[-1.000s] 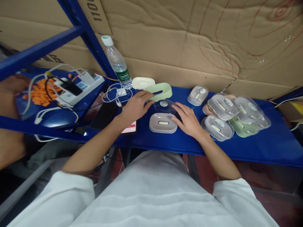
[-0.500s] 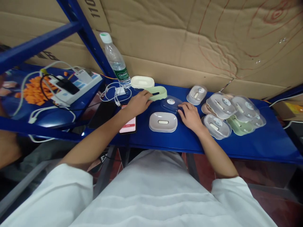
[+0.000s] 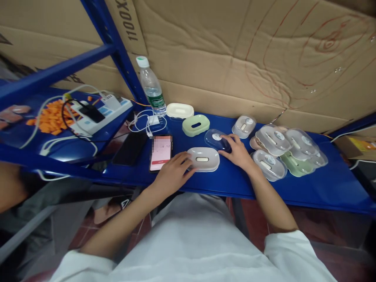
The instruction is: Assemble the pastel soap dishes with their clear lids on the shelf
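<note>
While the left hand (image 3: 174, 172) is at the left end of the grey soap dish (image 3: 210, 160), its fingers are loosely bent, thumb apart, not clenched; can't tell if they grip. Right hand (image 3: 238, 152) has thumb and fingers spread about the right end of the clear lid (image 3: 212, 140), no fist; firm hold or light touch, can't tell. Grey dish is near the table's near edge, lid just beyond it, slightly right.

Surface: glossy blue table (image 3: 232, 176). Far side, left to right: water bottle (image 3: 154, 94) upright, cream dish (image 3: 179, 111), green dish (image 3: 190, 128) with oval slot, small lidded dish (image 3: 244, 126). Right: pile of lidded dishes (image 3: 274, 140), grey, green and brownish, some stacked. Left: lit phone (image 3: 160, 154), dark flat slab (image 3: 131, 149), white charger (image 3: 153, 120) with looped cable.

Room: creased cardboard (image 3: 205, 51) behind, red pen curves at right. Blue metal frame (image 3: 58, 70) at left; past it, power strip (image 3: 102, 115) and orange pieces (image 3: 53, 116). Reddish tiled floor (image 3: 253, 213) below. Open carton (image 3: 357, 147) at far right.
</note>
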### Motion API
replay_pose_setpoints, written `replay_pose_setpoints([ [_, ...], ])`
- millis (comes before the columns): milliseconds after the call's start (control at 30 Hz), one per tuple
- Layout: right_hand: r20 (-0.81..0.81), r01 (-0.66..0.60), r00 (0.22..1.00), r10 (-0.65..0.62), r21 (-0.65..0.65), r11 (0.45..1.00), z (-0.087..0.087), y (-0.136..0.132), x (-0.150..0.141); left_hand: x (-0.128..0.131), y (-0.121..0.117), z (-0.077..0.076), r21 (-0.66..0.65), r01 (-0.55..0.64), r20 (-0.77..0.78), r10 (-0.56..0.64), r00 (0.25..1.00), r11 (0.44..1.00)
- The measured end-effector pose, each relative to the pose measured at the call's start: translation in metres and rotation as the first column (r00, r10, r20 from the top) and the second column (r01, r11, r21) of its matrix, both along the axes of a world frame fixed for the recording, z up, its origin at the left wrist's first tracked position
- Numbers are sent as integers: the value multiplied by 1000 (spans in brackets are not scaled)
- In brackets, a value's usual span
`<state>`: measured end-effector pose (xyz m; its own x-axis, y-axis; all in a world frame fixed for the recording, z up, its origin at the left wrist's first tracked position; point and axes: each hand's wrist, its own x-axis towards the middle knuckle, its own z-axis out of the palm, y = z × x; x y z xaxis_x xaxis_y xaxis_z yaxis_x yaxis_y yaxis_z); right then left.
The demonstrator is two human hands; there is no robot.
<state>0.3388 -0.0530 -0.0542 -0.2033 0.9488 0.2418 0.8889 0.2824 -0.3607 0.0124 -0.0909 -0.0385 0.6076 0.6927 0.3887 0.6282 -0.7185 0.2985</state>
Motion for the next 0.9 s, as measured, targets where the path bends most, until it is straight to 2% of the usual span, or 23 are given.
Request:
replay_pose_setpoints([
  [100,-35,-6,999,6,-5,1000,-1,2,2,3,-12,-9,14,-55,92,54,994,998],
  [200,-135,-52,990,50,-10,999,12,-2,5,9,-19,-15,-4,-87,188,87,978,996],
  [333,-277,-285,926,258,-60,957,45,-18,3,18,-23,-27,-34,-150,300,154,941,988],
  [433,-303,-436,869,392,-95,895,56,-30,-8,21,-24,-36,-70,-181,382,194,904,981],
  [633,-243,-508,842,482,-53,860,46,-40,-28,19,-22,-43,-145,-155,498,207,842,977],
  [733,-225,-547,818,529,-20,837,43,-39,-31,18,-22,-42,-121,-156,433,194,880,980],
  [900,-157,-535,834,529,4,845,39,-38,-32,19,-23,-41,-91,-165,375,188,908,982],
])
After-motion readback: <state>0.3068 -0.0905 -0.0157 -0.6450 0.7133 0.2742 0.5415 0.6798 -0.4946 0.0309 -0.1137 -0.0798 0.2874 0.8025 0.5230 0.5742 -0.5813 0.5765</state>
